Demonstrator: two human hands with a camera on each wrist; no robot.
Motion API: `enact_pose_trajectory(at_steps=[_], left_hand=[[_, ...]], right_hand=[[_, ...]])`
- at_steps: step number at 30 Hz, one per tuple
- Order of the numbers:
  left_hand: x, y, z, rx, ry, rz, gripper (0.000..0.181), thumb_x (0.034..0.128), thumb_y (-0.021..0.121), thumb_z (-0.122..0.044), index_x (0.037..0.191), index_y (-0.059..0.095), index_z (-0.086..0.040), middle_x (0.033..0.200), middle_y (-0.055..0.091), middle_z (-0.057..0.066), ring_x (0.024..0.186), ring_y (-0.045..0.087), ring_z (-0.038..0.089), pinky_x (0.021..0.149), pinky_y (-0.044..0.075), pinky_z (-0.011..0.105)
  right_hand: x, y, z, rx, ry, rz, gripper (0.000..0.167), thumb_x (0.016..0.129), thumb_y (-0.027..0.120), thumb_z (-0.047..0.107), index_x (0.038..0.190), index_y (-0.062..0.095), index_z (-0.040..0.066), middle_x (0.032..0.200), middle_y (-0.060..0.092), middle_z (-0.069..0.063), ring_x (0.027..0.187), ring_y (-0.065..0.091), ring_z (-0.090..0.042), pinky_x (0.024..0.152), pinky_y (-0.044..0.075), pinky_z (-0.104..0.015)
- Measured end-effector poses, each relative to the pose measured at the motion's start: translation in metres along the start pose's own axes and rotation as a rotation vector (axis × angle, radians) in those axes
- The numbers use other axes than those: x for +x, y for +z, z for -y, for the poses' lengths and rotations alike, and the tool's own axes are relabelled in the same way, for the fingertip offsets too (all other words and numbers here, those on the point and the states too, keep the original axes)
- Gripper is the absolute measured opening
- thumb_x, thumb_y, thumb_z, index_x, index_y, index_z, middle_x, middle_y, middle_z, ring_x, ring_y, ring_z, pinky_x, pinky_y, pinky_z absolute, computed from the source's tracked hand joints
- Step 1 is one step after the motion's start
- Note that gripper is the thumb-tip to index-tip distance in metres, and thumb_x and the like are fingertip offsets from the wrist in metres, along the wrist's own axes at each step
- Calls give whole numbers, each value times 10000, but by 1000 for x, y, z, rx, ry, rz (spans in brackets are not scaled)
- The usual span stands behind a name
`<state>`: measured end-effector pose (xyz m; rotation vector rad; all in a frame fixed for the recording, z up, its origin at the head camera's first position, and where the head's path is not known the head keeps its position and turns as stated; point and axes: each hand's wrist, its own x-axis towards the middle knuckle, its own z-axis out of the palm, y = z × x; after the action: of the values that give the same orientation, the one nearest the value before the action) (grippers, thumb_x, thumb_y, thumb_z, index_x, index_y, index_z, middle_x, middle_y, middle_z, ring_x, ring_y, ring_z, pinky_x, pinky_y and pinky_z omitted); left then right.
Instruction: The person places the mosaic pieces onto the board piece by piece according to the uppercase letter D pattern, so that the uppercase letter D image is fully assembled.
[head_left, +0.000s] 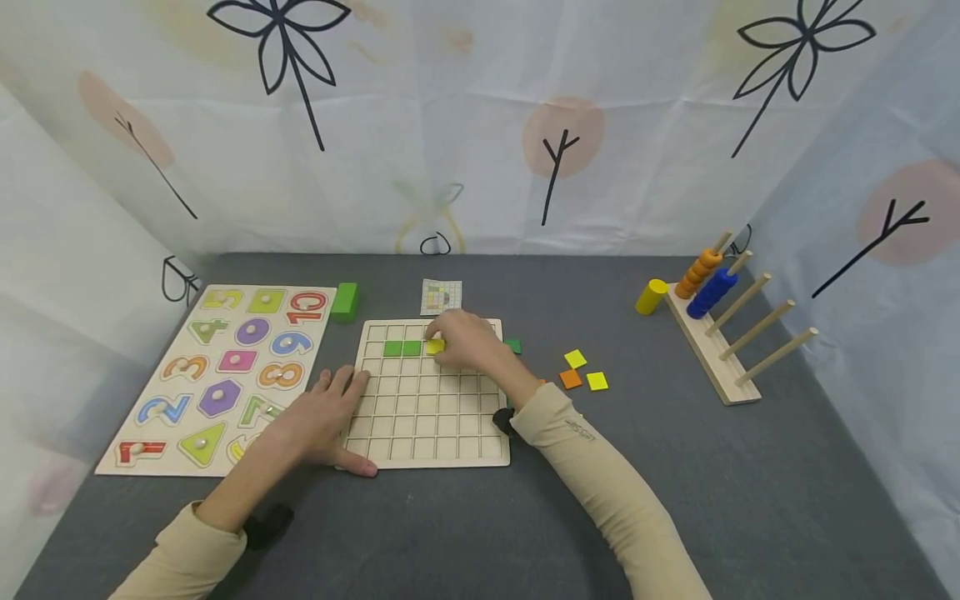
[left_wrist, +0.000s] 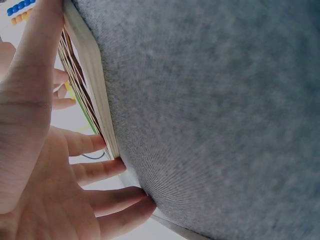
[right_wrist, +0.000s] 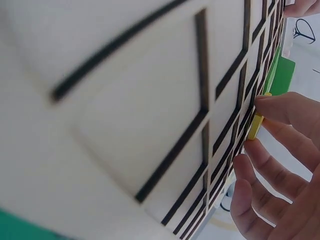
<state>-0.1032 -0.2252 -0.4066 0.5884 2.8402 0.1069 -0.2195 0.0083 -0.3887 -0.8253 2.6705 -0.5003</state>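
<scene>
A wooden grid board point(head_left: 427, 404) lies flat on the dark table, with two green square tiles point(head_left: 402, 348) side by side in an upper row. My right hand point(head_left: 467, 339) pinches a yellow square tile point(right_wrist: 255, 126) between thumb and fingers, down at the board's surface just right of the green pair. Whether that tile sits fully in its cell cannot be told. With fingers extended, my left hand point(head_left: 322, 421) rests along the board's left edge; in the left wrist view its fingertips point(left_wrist: 117, 165) touch the board's side and the table.
To the left lies a number-and-shape puzzle board point(head_left: 251, 358), with a green block point(head_left: 345, 302) beside it. A small pattern card point(head_left: 441, 297) is behind the grid. Loose yellow point(head_left: 575, 359) and orange tiles point(head_left: 570, 379) lie right of it. Farther right stand a yellow cylinder point(head_left: 651, 297) and a peg stand point(head_left: 712, 350) with beads.
</scene>
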Motion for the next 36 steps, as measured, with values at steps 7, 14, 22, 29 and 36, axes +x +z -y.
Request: enact_pose_trajectory(at_steps=[7,14,22,29,36], left_hand=[[0,0,0,3,1,6,1365,551,827,-810,1502,368,53,1492,409,339,1314,442,665,983,490,692],[1,0,0,6,1,9,1370,547,824,-815,1504,365,50,1494,407,351,1309,444,670,984,489,693],[0,-1,0,5,5,7,1363,551,825,-812,1501,360,47,1488,408,352,1303,445,674,985,487,695],[0,0,1,3,13,-1,1362,552,820,-817,1500,358,44,1485,410,344,1299,448,675,983,489,693],[0,0,1,1,10,2,1365,550,825,-812,1503,361,50,1493,405,348,1305,444,675,980,491,692]], right_hand=[[4,2,2,5,11,18,358,934,665,90,1278,724,174,1349,693,-24,973,639,-171,633,384,-268],[5,4,4,1,4,21,380,929,658,78,1295,715,165,1413,651,-44,915,574,-164,567,329,-244],[5,5,4,-14,-2,1,365,934,676,104,1291,719,165,1394,664,-41,806,529,-141,571,354,-250],[5,5,5,-12,-8,-10,334,938,680,84,1261,737,148,1381,673,-47,799,516,-139,564,346,-247],[2,5,7,-8,-5,-12,312,937,686,79,1231,754,158,1354,692,-31,1011,661,-200,659,455,-303]])
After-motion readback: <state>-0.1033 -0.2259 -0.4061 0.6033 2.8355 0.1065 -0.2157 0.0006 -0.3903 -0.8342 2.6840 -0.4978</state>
